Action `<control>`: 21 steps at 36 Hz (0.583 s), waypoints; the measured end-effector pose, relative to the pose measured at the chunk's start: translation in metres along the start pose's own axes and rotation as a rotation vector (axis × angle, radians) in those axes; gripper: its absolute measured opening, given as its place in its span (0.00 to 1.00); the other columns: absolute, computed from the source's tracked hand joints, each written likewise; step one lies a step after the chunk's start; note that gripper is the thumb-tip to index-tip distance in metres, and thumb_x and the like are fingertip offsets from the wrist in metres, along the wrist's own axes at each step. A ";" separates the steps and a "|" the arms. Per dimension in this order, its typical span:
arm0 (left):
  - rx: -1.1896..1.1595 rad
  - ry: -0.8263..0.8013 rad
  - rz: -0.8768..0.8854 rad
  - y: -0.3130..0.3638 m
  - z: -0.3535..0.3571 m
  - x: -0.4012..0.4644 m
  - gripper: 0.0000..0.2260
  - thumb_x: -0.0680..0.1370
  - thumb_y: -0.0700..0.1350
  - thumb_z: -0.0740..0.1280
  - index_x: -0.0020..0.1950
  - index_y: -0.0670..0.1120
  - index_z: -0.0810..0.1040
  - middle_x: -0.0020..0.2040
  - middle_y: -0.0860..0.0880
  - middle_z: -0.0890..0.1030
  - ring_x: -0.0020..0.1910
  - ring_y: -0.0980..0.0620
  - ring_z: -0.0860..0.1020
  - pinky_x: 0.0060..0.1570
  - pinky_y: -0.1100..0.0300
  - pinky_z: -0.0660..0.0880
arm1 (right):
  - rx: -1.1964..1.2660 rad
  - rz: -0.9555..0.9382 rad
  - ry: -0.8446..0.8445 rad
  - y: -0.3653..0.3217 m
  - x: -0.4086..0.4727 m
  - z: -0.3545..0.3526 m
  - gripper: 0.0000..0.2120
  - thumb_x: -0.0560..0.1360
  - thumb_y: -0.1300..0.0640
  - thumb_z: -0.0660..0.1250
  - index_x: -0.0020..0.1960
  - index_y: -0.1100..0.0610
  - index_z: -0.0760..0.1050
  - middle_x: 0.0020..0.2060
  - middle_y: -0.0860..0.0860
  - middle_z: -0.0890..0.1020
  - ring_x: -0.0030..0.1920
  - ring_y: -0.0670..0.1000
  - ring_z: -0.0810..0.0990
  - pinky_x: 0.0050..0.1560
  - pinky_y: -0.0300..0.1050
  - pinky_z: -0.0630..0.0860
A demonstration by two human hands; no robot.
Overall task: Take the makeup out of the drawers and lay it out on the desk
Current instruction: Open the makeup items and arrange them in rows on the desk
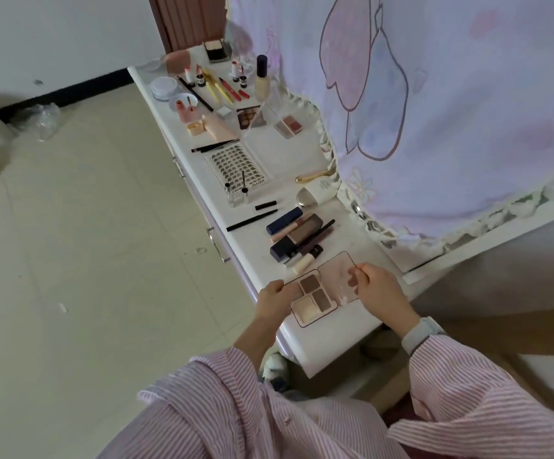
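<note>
An open pink palette [315,294] was held at the near end of the worktop [341,323]: its base pinched by the left hand [273,301], its clear lid gripped by the right hand [379,284]. Just beyond the palette lay dark blue cases [297,235], pencils [251,220] and a lash card [237,167].

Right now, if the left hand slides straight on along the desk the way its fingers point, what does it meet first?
Probably the open pink palette that the left hand already touches at its edge; beyond it lies the cream tube, though depth is unclear.
</note>
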State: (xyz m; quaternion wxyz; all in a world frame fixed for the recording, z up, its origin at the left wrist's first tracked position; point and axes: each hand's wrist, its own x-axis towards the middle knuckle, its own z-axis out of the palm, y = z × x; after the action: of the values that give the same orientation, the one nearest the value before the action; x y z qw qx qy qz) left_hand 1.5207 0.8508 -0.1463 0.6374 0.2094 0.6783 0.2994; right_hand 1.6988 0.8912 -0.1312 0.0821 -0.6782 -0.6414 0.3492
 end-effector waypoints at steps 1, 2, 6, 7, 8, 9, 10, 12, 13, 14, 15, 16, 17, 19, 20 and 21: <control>0.029 -0.008 0.024 0.000 0.002 0.000 0.13 0.78 0.47 0.63 0.61 0.45 0.73 0.59 0.48 0.73 0.52 0.52 0.72 0.61 0.54 0.71 | -0.010 0.005 0.010 0.000 0.002 -0.001 0.12 0.81 0.59 0.53 0.53 0.59 0.75 0.45 0.53 0.80 0.43 0.51 0.77 0.49 0.44 0.73; 0.059 -0.016 0.030 0.000 0.003 0.002 0.20 0.78 0.48 0.63 0.69 0.45 0.67 0.65 0.47 0.70 0.56 0.50 0.71 0.63 0.52 0.70 | -0.023 0.015 0.021 0.000 0.004 -0.002 0.12 0.80 0.59 0.54 0.53 0.59 0.75 0.45 0.54 0.80 0.44 0.52 0.77 0.49 0.46 0.73; 0.113 -0.080 0.086 -0.001 0.007 0.004 0.26 0.79 0.50 0.62 0.74 0.46 0.60 0.70 0.46 0.66 0.63 0.48 0.69 0.64 0.52 0.69 | -0.050 0.059 0.053 0.003 0.011 -0.008 0.13 0.80 0.59 0.53 0.54 0.60 0.76 0.50 0.53 0.81 0.49 0.52 0.77 0.52 0.47 0.72; 0.110 -0.090 0.090 -0.001 0.007 0.004 0.25 0.79 0.50 0.62 0.74 0.46 0.60 0.69 0.46 0.67 0.62 0.49 0.70 0.62 0.54 0.70 | -0.052 0.062 0.064 0.003 0.011 -0.010 0.13 0.80 0.59 0.53 0.54 0.60 0.75 0.50 0.53 0.81 0.49 0.52 0.77 0.52 0.46 0.72; 0.105 -0.097 0.098 -0.001 0.007 0.005 0.25 0.79 0.50 0.62 0.74 0.46 0.60 0.68 0.47 0.67 0.60 0.50 0.70 0.59 0.56 0.71 | -0.059 0.062 0.075 0.003 0.011 -0.012 0.13 0.80 0.58 0.53 0.55 0.60 0.75 0.50 0.54 0.81 0.50 0.53 0.77 0.51 0.47 0.73; 0.106 -0.097 0.104 -0.001 0.008 0.005 0.24 0.79 0.49 0.62 0.73 0.47 0.61 0.67 0.47 0.68 0.59 0.50 0.71 0.58 0.56 0.71 | -0.077 0.055 0.081 0.003 0.011 -0.015 0.13 0.80 0.58 0.53 0.55 0.60 0.75 0.50 0.55 0.81 0.49 0.54 0.77 0.51 0.48 0.73; 0.112 -0.091 0.111 -0.002 0.008 0.007 0.24 0.79 0.49 0.62 0.73 0.47 0.62 0.66 0.47 0.69 0.57 0.51 0.71 0.58 0.56 0.71 | -0.110 0.049 0.080 0.001 0.010 -0.017 0.13 0.80 0.56 0.53 0.55 0.60 0.74 0.48 0.55 0.81 0.48 0.55 0.77 0.49 0.49 0.74; 0.147 -0.046 0.136 -0.002 0.008 0.008 0.21 0.79 0.48 0.62 0.72 0.47 0.64 0.61 0.50 0.72 0.52 0.53 0.73 0.55 0.58 0.72 | -0.225 0.043 0.075 -0.004 0.007 -0.020 0.13 0.80 0.53 0.52 0.52 0.57 0.73 0.43 0.53 0.79 0.45 0.55 0.75 0.42 0.46 0.71; 0.182 -0.004 0.162 -0.002 0.007 0.008 0.20 0.80 0.46 0.61 0.71 0.47 0.65 0.59 0.51 0.73 0.50 0.54 0.73 0.51 0.61 0.72 | -0.302 0.025 0.087 -0.007 0.006 -0.021 0.11 0.79 0.53 0.52 0.49 0.56 0.72 0.42 0.52 0.77 0.44 0.55 0.74 0.39 0.45 0.68; 0.245 0.053 0.202 -0.002 0.005 0.009 0.19 0.80 0.45 0.60 0.71 0.46 0.66 0.60 0.50 0.73 0.51 0.55 0.73 0.49 0.63 0.71 | -0.384 -0.018 0.123 -0.010 0.006 -0.021 0.10 0.79 0.54 0.53 0.49 0.55 0.72 0.43 0.52 0.77 0.45 0.55 0.74 0.39 0.44 0.67; 0.330 0.122 0.249 -0.004 0.002 0.011 0.18 0.80 0.44 0.60 0.70 0.45 0.67 0.63 0.49 0.72 0.54 0.54 0.73 0.50 0.63 0.70 | -0.458 -0.078 0.176 -0.013 0.006 -0.021 0.10 0.78 0.56 0.54 0.53 0.56 0.73 0.46 0.53 0.78 0.48 0.56 0.74 0.41 0.45 0.69; 0.418 0.190 0.299 -0.006 -0.002 0.013 0.17 0.80 0.43 0.59 0.69 0.45 0.68 0.66 0.47 0.71 0.59 0.52 0.72 0.54 0.62 0.70 | -0.495 -0.141 0.227 -0.015 0.008 -0.019 0.12 0.77 0.57 0.56 0.58 0.58 0.73 0.51 0.55 0.78 0.52 0.58 0.75 0.46 0.48 0.71; 0.497 0.244 0.339 -0.009 -0.007 0.016 0.17 0.80 0.42 0.60 0.69 0.44 0.69 0.68 0.46 0.70 0.63 0.50 0.70 0.59 0.60 0.69 | -0.490 -0.213 0.252 -0.018 0.011 -0.015 0.15 0.76 0.60 0.58 0.61 0.61 0.73 0.54 0.57 0.78 0.54 0.59 0.75 0.50 0.51 0.72; 0.663 0.291 0.373 -0.012 -0.016 0.021 0.19 0.79 0.42 0.60 0.70 0.45 0.67 0.71 0.46 0.66 0.69 0.48 0.64 0.66 0.56 0.64 | -0.468 -0.379 0.222 -0.027 0.019 -0.005 0.15 0.75 0.63 0.61 0.61 0.62 0.73 0.55 0.58 0.79 0.55 0.60 0.76 0.52 0.54 0.73; 0.766 0.283 0.367 -0.013 -0.021 0.022 0.20 0.79 0.43 0.59 0.72 0.46 0.64 0.73 0.48 0.63 0.71 0.47 0.59 0.68 0.54 0.62 | -0.480 -0.459 0.173 -0.033 0.024 0.001 0.16 0.74 0.64 0.62 0.61 0.61 0.74 0.55 0.58 0.78 0.55 0.60 0.76 0.52 0.55 0.73; 0.873 0.260 0.351 -0.013 -0.025 0.024 0.22 0.80 0.44 0.59 0.74 0.47 0.61 0.75 0.49 0.58 0.73 0.47 0.54 0.69 0.52 0.60 | -0.501 -0.532 0.120 -0.039 0.030 0.007 0.17 0.73 0.64 0.63 0.61 0.60 0.74 0.56 0.57 0.78 0.56 0.60 0.76 0.52 0.55 0.73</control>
State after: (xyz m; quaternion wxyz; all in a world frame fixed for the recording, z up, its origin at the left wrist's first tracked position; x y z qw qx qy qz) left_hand 1.4949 0.8534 -0.1723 0.3400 0.5291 0.7691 0.1137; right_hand 1.6608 0.9229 -0.1260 0.0388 -0.5058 -0.8551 0.1074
